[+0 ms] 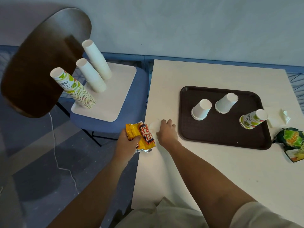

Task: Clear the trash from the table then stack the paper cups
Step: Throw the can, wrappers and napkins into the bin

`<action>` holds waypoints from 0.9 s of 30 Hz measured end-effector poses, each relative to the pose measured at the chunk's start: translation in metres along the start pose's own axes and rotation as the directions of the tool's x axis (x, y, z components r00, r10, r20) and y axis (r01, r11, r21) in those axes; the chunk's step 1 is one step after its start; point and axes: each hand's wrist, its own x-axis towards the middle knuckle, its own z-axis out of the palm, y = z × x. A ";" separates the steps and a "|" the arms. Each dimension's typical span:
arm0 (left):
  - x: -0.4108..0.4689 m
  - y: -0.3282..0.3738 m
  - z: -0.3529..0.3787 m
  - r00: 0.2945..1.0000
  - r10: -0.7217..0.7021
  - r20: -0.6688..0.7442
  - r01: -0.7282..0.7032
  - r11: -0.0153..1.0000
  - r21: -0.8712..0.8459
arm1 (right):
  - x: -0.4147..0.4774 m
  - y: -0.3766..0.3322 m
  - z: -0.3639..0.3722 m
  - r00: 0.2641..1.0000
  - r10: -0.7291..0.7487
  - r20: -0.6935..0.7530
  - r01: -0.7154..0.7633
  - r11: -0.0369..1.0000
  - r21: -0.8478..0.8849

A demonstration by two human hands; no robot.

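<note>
Yellow wrapper (144,134) was gripped in the left hand (130,142) at the table (197,170)'s left edge. Beside it, crumpled white paper (153,126) was pinched under the right hand (167,130)'s curled fingers. Trash step, pretty clearly. Green wrapper (294,140) and tissue (279,118), right of the tray (227,139), would probably need grabbing next; cups (201,109) unstacked.

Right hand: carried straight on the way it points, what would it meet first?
The right hand points left toward the table edge. First in line is the white crumpled paper at its fingertips, which it may already touch; just beyond is the yellow snack wrapper held in the left hand.
</note>
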 end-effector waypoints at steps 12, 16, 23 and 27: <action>0.011 0.011 0.007 0.996 0.017 -0.088 -0.020 0.999 -0.032 | -0.035 0.026 -0.015 0.998 0.060 0.010 -0.060 0.963 0.262; 0.013 0.019 0.015 0.993 0.034 -0.116 -0.039 0.998 -0.040 | -0.057 0.041 -0.042 0.991 0.115 -0.065 -0.073 0.884 0.462; 0.001 0.039 0.055 0.993 0.113 0.045 -0.108 0.990 -0.087 | -0.093 0.077 -0.094 0.986 0.130 -0.102 -0.037 0.775 0.631; -0.017 0.058 0.092 0.971 0.149 0.187 -0.130 0.986 -0.107 | -0.110 0.107 -0.115 0.994 0.052 -0.099 0.033 0.710 0.703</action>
